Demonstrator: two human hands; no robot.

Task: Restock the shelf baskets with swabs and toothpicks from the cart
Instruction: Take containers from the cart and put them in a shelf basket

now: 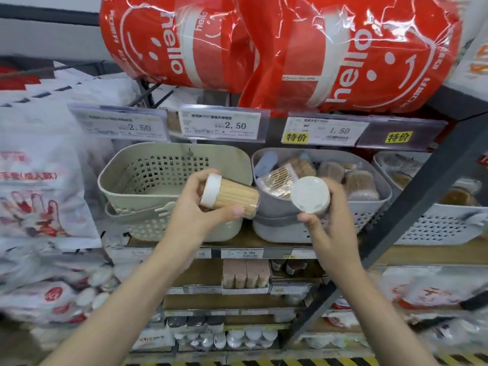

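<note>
Two bare forearms rise from the lower edge of the view toward the shelf. Left hand [203,207]: fingers and thumb curled round a clear toothpick jar [232,195] with a white cap; the jar lies on its side, cap pointing left, in front of the near rim of the beige basket [132,180]. Right hand [327,220]: fingers curled round a second jar [310,195], its round white lid facing the camera; the contents of this jar are hidden behind the lid. It is held in front of the grey basket [369,207].

Beige basket: sits on the shelf, tilted toward the viewer, nested in a similar one below; its visible interior holds no goods. Grey basket: just beside it on the right, holding packets and tubs of wooden sticks or swabs; which cannot be told. A white basket [435,225] stands further right.

Price tags [219,125] reading 2.50, 2.50 and 1.50 hang above the baskets. Red "hello" bags [343,48] lie on the top shelf.
</note>
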